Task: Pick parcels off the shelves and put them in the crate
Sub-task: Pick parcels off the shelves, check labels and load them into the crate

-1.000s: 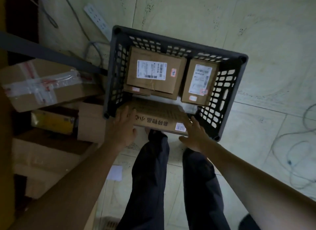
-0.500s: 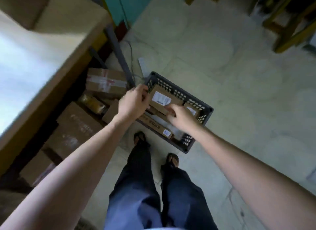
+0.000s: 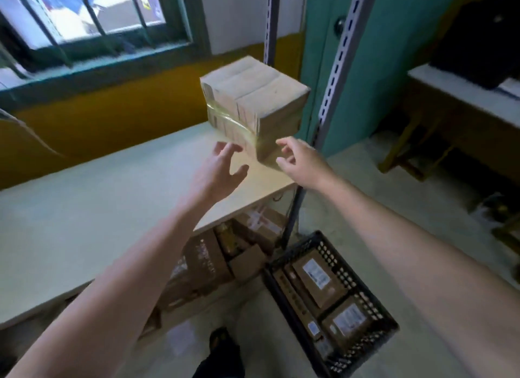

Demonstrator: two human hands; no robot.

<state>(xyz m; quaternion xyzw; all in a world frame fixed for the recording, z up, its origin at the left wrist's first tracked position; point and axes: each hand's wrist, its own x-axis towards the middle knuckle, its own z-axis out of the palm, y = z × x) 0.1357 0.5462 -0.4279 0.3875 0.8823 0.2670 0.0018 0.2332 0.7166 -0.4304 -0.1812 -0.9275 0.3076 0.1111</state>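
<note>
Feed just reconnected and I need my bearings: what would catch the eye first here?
A taped cardboard box stands at the right end of the pale shelf top. The left hand and right hand reach towards its near corner with fingers spread, not yet gripping it. On the floor at lower right sits the black crate, with labelled parcels already inside.

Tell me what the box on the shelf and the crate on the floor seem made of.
Box: likely cardboard, matte brown, with seamed top flaps; a glossy yellowish tape strip wraps one side. Crate: probably moulded plastic, dark and dull, judging by its perforated grid walls.
</note>
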